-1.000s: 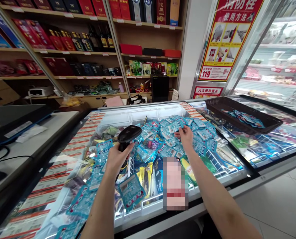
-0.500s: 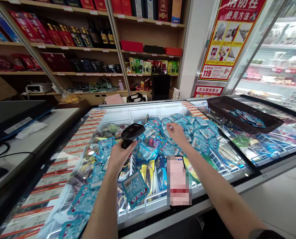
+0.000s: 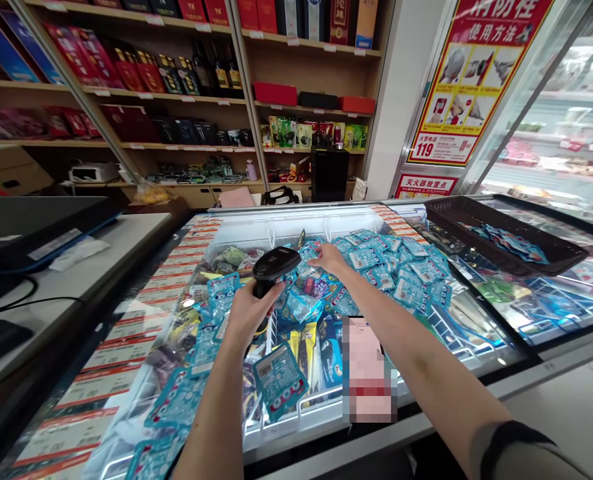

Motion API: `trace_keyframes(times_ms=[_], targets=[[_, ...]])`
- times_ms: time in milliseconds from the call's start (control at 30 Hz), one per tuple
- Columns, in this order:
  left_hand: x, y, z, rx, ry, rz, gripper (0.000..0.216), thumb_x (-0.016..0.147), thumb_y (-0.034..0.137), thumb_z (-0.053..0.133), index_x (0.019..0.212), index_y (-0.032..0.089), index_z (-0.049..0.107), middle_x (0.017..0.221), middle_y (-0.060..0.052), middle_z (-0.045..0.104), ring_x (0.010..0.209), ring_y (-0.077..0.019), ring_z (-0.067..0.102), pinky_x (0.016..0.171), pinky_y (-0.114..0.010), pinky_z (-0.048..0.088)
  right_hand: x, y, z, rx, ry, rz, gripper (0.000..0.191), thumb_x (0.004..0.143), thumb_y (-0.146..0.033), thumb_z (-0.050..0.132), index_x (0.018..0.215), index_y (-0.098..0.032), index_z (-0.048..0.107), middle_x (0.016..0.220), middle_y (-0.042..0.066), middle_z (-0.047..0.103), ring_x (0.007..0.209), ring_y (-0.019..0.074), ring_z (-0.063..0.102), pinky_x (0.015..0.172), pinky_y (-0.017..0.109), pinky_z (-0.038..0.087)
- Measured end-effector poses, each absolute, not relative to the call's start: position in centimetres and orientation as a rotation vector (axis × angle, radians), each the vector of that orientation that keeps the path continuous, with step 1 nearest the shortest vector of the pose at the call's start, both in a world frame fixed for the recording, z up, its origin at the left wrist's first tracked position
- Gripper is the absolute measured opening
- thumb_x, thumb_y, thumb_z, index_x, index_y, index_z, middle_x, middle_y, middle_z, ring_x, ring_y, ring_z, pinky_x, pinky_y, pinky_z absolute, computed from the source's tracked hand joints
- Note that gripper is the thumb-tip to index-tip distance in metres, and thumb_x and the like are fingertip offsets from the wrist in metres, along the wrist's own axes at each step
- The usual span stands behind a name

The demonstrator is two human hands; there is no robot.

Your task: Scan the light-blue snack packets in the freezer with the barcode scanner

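Observation:
My left hand (image 3: 254, 308) is wrapped around the handle of a black barcode scanner (image 3: 276, 263), whose head points to the right. Just beyond the scanner's head is my right hand (image 3: 330, 259), its fingers curled together over the heap of blue packets (image 3: 366, 259). Whether a packet is pinched in those fingers is too hard to make out. Nearer to me, a single blue packet (image 3: 280, 380) lies tilted with its barcode side up. A phone (image 3: 369, 370) with a blurred screen rests at the freezer's front edge, below my right forearm.
The glass-topped chest freezer (image 3: 296, 217) holds yellow and dark blue packages (image 3: 304, 350) under the packets. More blue packets (image 3: 176, 400) lie along the left. A dark brown basket (image 3: 561, 260) with several packets stands at right. A counter (image 3: 141, 230) borders the left.
My right hand has moved left across the packets, closer to the scanner's head. The scanner stays in my left hand. The whole view has shifted slightly.

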State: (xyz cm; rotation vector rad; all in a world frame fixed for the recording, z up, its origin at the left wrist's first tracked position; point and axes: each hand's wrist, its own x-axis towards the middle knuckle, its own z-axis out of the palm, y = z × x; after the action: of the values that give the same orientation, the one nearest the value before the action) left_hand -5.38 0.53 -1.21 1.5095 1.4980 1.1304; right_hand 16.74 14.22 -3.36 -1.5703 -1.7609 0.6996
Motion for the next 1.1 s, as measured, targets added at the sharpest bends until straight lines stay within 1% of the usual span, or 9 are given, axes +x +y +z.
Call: trace_keyframes(times_ms=[133,200,300,367,433,533,667,800,1100], targets=[[-5.0,0.2,-0.6,1.507,1.519,1.097,0.042,0.074,0.057,0.068,0.077,0.016,0.061,0.049,0.001,0.055,0.044,-0.0136,0.050,0.046,-0.025,0.038,18.5,13.6,-3.3,-1.540,-1.628,0.869,0.026,0.069,-0.027,0.077,0.063,-0.020,0.053,0.049,-0.005,0.051,0.052,0.0171,0.060,0.059,0.030,0.051],[-4.9,0.1,-0.5,1.533,1.532,1.073,0.041,0.074,0.057,0.067,0.075,0.017,0.060,0.049,0.001,0.055,0.044,-0.0138,0.050,0.046,-0.025,0.038,19.6,13.0,-3.3,-1.500,-1.528,0.947,0.020,0.077,-0.029,0.070,0.070,-0.021,0.053,0.051,-0.004,0.054,0.049,0.0172,0.061,0.053,0.029,0.052],[-4.7,0.1,-0.5,1.599,1.569,1.038,0.042,0.075,0.058,0.066,0.072,0.017,0.058,0.050,0.000,0.057,0.045,-0.0142,0.051,0.046,-0.025,0.037,21.4,11.6,-3.6,-1.432,-1.390,1.017,0.014,0.082,-0.029,0.064,0.086,-0.020,0.055,0.059,-0.002,0.061,0.057,0.0195,0.068,0.054,0.031,0.057],[-4.4,0.1,-0.5,1.629,1.589,1.015,0.043,0.074,0.059,0.067,0.071,0.017,0.058,0.050,0.000,0.057,0.045,-0.0144,0.051,0.045,-0.025,0.036,22.5,10.4,-4.0,-1.344,-1.260,1.044,0.026,0.081,-0.026,0.065,0.104,-0.019,0.054,0.064,-0.003,0.061,0.062,0.0209,0.071,0.058,0.033,0.060],[-4.1,0.0,-0.5,1.647,1.594,0.989,0.044,0.073,0.060,0.067,0.073,0.017,0.058,0.049,0.000,0.056,0.044,-0.0143,0.051,0.045,-0.025,0.035,23.4,9.3,-4.6,-1.201,-1.098,1.070,0.054,0.077,-0.021,0.067,0.126,-0.020,0.045,0.064,-0.007,0.058,0.063,0.0217,0.073,0.060,0.034,0.062],[-3.5,-0.2,-0.5,1.671,1.593,0.944,0.045,0.073,0.061,0.067,0.076,0.017,0.058,0.047,0.001,0.054,0.043,-0.0145,0.050,0.045,-0.025,0.035,24.1,8.0,-5.5,-1.061,-0.977,1.101,0.074,0.078,-0.021,0.067,0.142,-0.021,0.029,0.062,-0.009,0.056,0.064,0.0228,0.074,0.062,0.035,0.063],[-3.3,-0.1,-0.7,1.681,1.598,0.912,0.044,0.072,0.060,0.068,0.079,0.017,0.059,0.048,0.002,0.055,0.043,-0.0151,0.052,0.045,-0.025,0.036,24.3,7.5,-5.9,-1.044,-0.948,1.129,0.062,0.087,-0.029,0.058,0.141,-0.019,0.028,0.065,-0.004,0.065,0.064,0.0231,0.074,0.063,0.036,0.063],[-3.1,0.3,-0.7,1.693,1.577,0.897,0.042,0.073,0.059,0.067,0.076,0.018,0.057,0.048,0.002,0.055,0.042,-0.0143,0.050,0.045,-0.025,0.035,24.2,7.6,-5.7,-1.031,-0.933,1.166,0.051,0.088,-0.027,0.057,0.132,-0.021,0.032,0.064,-0.006,0.063,0.062,0.0223,0.074,0.060,0.034,0.063],[-0.9,1.5,0.6,1.800,1.414,0.803,0.035,0.074,0.051,0.069,0.081,0.018,0.059,0.046,0.004,0.052,0.043,-0.0137,0.049,0.045,-0.024,0.033,24.5,8.1,-6.4,-0.990,-0.885,1.196,0.051,0.084,-0.029,0.062,0.126,-0.021,0.034,0.066,-0.005,0.064,0.062,0.0231,0.074,0.058,0.035,0.062]])
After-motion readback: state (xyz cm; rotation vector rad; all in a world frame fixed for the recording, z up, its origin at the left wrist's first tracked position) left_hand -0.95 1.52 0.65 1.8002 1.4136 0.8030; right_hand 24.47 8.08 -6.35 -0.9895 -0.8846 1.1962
